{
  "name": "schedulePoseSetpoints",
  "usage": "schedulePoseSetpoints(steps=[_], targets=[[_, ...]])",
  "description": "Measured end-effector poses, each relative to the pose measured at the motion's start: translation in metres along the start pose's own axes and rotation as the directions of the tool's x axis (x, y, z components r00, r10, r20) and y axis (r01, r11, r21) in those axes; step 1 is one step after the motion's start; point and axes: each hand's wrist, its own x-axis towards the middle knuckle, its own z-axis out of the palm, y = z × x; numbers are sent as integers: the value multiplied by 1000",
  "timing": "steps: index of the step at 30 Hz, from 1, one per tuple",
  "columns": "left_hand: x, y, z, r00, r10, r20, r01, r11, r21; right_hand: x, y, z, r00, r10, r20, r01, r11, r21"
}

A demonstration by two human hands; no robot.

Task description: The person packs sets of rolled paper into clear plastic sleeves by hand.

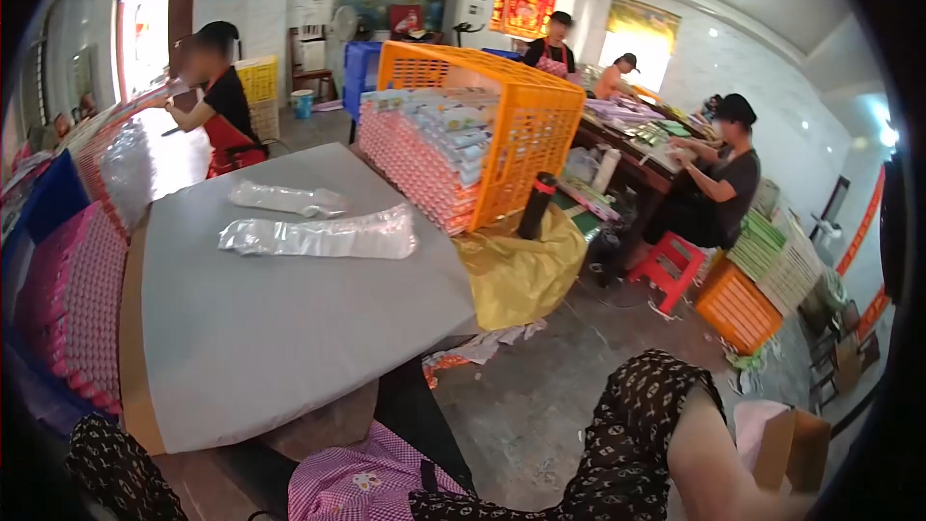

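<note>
My left hand is out of view; only a dark patterned sleeve (121, 473) shows at the lower left. On the right, a bare forearm comes out of a matching sleeve (641, 415) and runs down to the bottom edge. There my right hand (767, 505) is blurred and mostly cut off, beside an open cardboard box (793, 449); its fingers cannot be made out. Two flat stacks of clear plastic bags lie on the grey table (289, 347): a smaller stack (287, 199) behind a longer stack (323, 236). Neither stack is touched by a hand.
An orange crate (535, 145) of stacked pink-and-white packages (420, 154) stands at the table's far right, beside a yellow bag (526, 265) and black bottle (536, 205). Pink packages (87, 304) fill a blue bin at left. Several co-workers sit beyond; a red stool (668, 268) stands right.
</note>
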Motion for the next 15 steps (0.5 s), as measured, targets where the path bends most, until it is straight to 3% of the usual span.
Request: schedulePoseSetpoints(steps=[2,4,6,9,15], targets=[[0,-4,6,1000,0,6,0,1000,-21,0,8,-14,981,186,-59,-178,977,121],[0,-7,13,1000,0,13,1,999,-38,-9,22,-22,896,445,-3,-430,868,250],[0,-8,20,1000,0,20,1,998,-56,-30,36,-21,797,602,51,-586,749,310],[2,-10,33,999,6,31,-4,996,-84,-37,42,-18,727,680,92,-664,663,346],[3,-26,52,998,-7,63,17,986,-167,-24,29,-11,695,707,130,-702,627,337]])
